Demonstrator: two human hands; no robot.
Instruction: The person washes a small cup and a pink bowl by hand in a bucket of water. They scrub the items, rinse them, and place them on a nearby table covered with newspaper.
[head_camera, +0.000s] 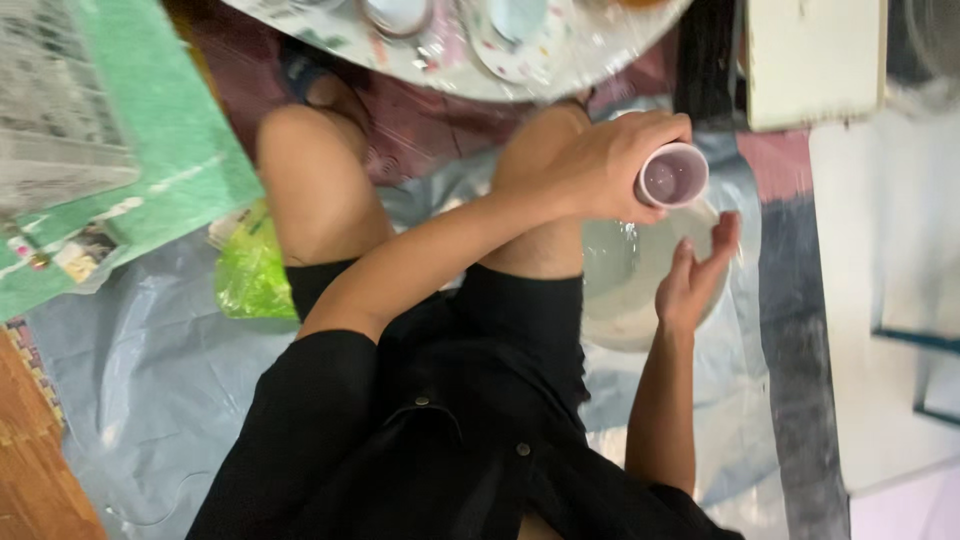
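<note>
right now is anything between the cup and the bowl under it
Nothing visible stands between them. The left hand holds the cup just over the rim of the bowl. The open right hand lies at the bowl's edge, fingertips close to the cup but off to its side.

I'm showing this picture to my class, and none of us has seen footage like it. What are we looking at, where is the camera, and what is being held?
There is no machine here: a seated person works with bare hands. The single picture comes from a camera on their head, looking down over their lap and knees. The left hand reaches across and grips a small pinkish cup. The right hand is open over a pale bowl, which sits on a plastic sheet. A green bag lies beside the left leg.
</note>
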